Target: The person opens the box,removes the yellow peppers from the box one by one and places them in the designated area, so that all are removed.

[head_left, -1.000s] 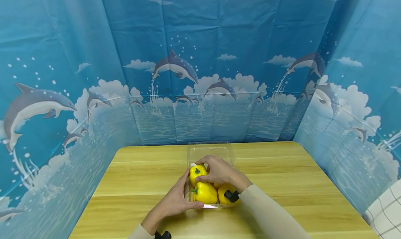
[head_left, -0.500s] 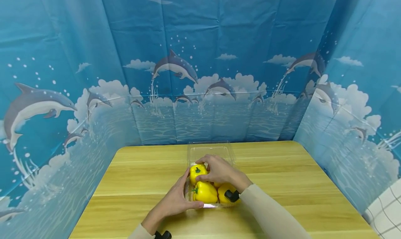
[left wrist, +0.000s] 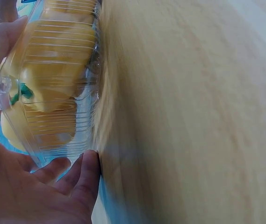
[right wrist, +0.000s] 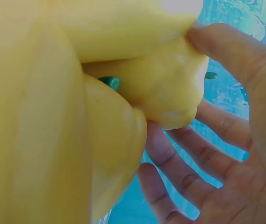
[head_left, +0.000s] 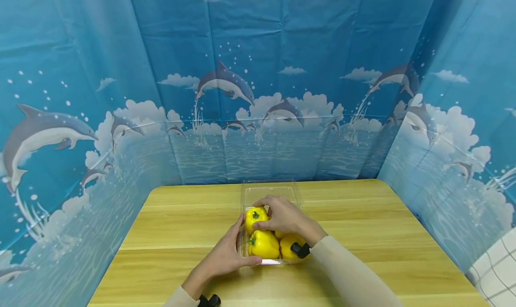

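A clear plastic clamshell container (head_left: pixel 271 262) sits on the table holding several yellow bell peppers. My left hand (head_left: pixel 226 256) holds its near left corner, thumb at the front rim and fingers along the left wall; the left wrist view shows the fingertips low against the ribbed container wall (left wrist: pixel 60 60). With my right hand (head_left: pixel 284 215) I grip the back-left bell pepper (head_left: pixel 250 223), green stem facing up in the head view. In front of it lies another pepper (head_left: pixel 264 245), stem to the left. A front-right pepper (head_left: pixel 288 244) is partly covered by my right wrist, and one behind it is mostly hidden.
The container's lid (head_left: pixel 271 193) lies folded back toward the far edge of the wooden table (head_left: pixel 177 222). A blue dolphin-print curtain (head_left: pixel 258 155) encloses the back and sides. Black straps (head_left: pixel 300 250) sit on both wrists.
Both hands keep their places on the container and the back-left pepper. Only the head view has shifted very slightly.
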The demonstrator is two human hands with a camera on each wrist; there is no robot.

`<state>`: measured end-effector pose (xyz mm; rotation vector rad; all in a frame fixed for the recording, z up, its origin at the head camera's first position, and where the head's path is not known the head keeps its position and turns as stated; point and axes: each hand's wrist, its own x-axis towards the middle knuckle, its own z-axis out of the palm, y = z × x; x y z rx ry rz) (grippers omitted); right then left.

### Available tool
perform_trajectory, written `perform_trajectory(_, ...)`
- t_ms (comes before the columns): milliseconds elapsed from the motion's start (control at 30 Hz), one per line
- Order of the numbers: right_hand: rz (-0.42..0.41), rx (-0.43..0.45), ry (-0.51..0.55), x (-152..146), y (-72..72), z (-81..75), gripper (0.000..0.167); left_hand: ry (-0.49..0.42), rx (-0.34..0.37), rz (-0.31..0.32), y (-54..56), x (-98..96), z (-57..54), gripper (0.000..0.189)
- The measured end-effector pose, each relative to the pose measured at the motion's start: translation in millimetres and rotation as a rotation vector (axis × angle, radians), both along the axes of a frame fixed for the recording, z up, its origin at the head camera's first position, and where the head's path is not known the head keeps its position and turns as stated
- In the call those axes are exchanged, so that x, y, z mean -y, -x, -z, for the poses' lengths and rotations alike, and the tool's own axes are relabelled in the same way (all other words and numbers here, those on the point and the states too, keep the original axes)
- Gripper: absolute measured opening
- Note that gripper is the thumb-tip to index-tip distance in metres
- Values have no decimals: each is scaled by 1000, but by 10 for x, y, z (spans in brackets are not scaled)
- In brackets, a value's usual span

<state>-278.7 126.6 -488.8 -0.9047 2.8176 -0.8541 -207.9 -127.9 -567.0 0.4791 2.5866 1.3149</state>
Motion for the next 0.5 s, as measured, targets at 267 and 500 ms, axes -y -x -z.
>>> perform_trajectory(267, 31, -36, 16, -39, -12, -18, 66, -15, 10, 3, -8, -5, 5, 142)
perform_trajectory(500, 50, -63, 28, -105, -48, -35, 66, -16, 12, 5, -11, -9, -1, 142)
